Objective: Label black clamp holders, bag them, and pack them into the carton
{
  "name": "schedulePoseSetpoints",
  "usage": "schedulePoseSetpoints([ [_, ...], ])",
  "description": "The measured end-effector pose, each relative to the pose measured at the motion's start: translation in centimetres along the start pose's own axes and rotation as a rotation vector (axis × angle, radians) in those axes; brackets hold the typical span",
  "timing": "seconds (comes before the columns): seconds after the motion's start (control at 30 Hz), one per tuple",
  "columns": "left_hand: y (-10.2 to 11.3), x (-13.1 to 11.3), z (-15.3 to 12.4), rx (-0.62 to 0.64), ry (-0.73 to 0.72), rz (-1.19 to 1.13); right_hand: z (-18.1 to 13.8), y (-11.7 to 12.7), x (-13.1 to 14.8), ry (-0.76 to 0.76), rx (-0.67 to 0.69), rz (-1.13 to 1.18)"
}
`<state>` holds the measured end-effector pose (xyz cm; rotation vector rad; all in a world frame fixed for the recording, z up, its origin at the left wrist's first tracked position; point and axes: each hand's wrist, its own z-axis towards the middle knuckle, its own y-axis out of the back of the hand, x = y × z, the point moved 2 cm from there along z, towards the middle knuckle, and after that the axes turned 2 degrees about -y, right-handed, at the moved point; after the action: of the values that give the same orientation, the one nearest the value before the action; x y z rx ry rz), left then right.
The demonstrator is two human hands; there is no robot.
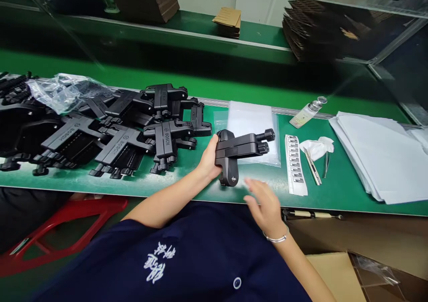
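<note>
1. Bracket, black and jointed, is raised over the near middle of the green table, its knobbed end pointing right.
2. The person's left hand grasps the bracket at its left end, thumb along the side; the fingers underneath are hidden.
3. The right hand is just beside the bracket, to the right and near, not touching it; its fingers are released, parted and slightly curled. A bracelet circles that wrist.
4. Behind the bracket lie translucent plastic bags, flat on the table.
5. To the left sits a pile of similar black brackets, several marked BOSCH, with a crumpled clear bag at its far side.
6. Right of the plastic bags is a label strip; beyond it are a pen-like tool, tweezers and crumpled white paper.
7. A small bottle stands farther back, and white sheets are stacked at the right.
</note>
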<state>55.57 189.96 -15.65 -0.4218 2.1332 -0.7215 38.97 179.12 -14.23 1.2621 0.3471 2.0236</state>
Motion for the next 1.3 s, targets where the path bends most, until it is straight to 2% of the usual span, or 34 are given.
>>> schedulePoseSetpoints([
  [0.1, -0.5, 0.2, -0.6, 0.154, -0.104, 0.28, 0.3, 1.5, -1.9, -0.4, -0.192, 0.365],
  [0.17, -1.1, -0.1, -1.2, 0.339, -0.236, 0.535, 0.2, 1.6, -3.4, -0.622, -0.261, 0.634],
  [0.23, -1.6, -0.5, -1.9, 0.539, -0.295, 0.74, -0.1, 1.2, -4.8, -0.771, -0.339, 0.836],
  [0.33, -2.4, -0.9, -2.8, 0.851, -0.163, 0.847, -0.8, -0.1, -6.1, -0.874, -0.425, 1.062],
  [0.4, -2.9, -1.0, -3.2, 0.991, -0.105, 0.858, -1.2, -1.1, -6.3, -0.93, -0.395, 1.176],
  [0.5, -3.7, -0.8, -3.6, 1.035, -0.147, 0.913, -1.9, -2.2, -5.8, -1.033, -0.291, 1.273],
  [0.6, -4.3, -0.5, -3.5, 0.932, -0.193, 0.948, -2.4, -2.6, -5.3, -1.09, -0.239, 1.314],
  [0.73, -4.8, -0.4, -3.3, 0.793, -0.211, 0.996, -2.7, -2.9, -5.1, -1.107, -0.216, 1.365],
  [0.83, -5.0, -0.6, -3.3, 0.784, -0.206, 1.007, -2.7, -3.3, -5.3, -1.098, -0.214, 1.37],
  [0.9, -4.8, -0.9, -3.5, 0.792, -0.237, 1.032, -2.6, -3.0, -5.6, -1.048, -0.259, 1.333],
  [1.0, -3.7, -1.3, -4.0, 0.887, -0.341, 1.069, -2.4, -1.3, -5.8, -0.884, -0.362, 1.199],
  [1.1, -1.9, -1.7, -4.5, 0.982, -0.377, 1.15, -2.1, 1.6, -4.9, -0.614, -0.416, 0.922],
  [1.2, -0.1, -2.0, -4.6, 0.946, -0.365, 1.213, -1.6, 3.6, -3.2, -0.384, -0.349, 0.63],
  [1.3, 0.8, -2.2, -4.5, 0.895, -0.344, 1.166, -1.3, 4.3, -2.0, -0.344, -0.282, 0.544],
])
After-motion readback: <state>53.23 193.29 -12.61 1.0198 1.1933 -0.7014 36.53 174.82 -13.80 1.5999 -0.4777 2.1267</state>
